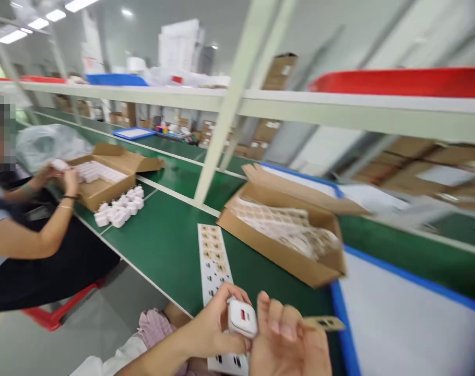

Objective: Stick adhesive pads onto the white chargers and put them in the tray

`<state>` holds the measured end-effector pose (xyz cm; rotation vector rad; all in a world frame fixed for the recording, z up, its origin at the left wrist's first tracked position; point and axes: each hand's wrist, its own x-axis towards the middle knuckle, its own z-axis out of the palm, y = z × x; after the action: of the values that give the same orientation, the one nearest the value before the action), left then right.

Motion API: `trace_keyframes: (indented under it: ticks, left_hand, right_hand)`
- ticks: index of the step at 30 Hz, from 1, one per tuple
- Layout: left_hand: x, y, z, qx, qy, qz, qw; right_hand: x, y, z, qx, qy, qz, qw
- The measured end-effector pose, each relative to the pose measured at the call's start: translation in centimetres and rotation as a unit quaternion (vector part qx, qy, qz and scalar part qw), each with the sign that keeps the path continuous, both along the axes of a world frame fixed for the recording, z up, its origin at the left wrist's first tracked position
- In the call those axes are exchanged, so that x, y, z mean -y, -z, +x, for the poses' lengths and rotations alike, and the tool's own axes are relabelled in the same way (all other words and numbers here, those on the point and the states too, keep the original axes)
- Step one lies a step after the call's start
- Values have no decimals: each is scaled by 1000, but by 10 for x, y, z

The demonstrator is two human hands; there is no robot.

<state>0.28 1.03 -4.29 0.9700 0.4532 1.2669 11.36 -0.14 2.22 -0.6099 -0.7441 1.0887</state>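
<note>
Left hand: our fingers are closed on the white adapter, thumb on its near side, forefinger on its far side; the end face with a red slot lies exposed between them.
Adapter, handling: we judge it fairly light, hard-shelled and unyielding; its smooth casing may slip, and its finish may scuff.
Adapter, hold: we would grip two opposite side walls, keeping our fingers off the slotted face.
Right hand: fingers half curled, palm toward us, just beside the adapter; we cannot tell whether they touch it.
Tan strip: projects beyond the right fingers, away from the adapter; thin, with dark openings, probably bendable and best pinched by its edges. Whether our fingers hold it we cannot tell.
White sheet: runs beneath the left fingers and beyond them over the green surface, with tan pieces at its far end.
Blue-rimmed tray: to the right of the right fingers.
Open carton: beyond both sets of fingers, with white lattice inserts inside.
White pieces: well beyond the left fingers, clustered beside a second carton, where a co-worker sits.
</note>
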Motion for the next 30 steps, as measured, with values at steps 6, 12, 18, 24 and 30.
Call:
trace_keyframes:
  ticks: [6, 12, 18, 24, 30]
  left_hand:
    - [-13, -25, 14, -78, 60, 46, 994]
    - [-10, -29, 12, -175, -14, 191, 966]
    - [-18, -26, 25, -172, -107, 213, 956]
    - [-22, -29, 36, -216, -183, 184, 941]
    - [-26, -32, 26, -271, -150, 218, 926]
  right_hand:
    - [-4, -21, 10, -70, 94, 5, 993]
    - [10, -5, 39, 32, 109, -41, 993]
    - [19, 7, 32, 24, 78, -86, 993]
    - [16, 12, 29, 47, 107, -93, 989]
    - [18, 12, 27, 79, 55, -90, 991]
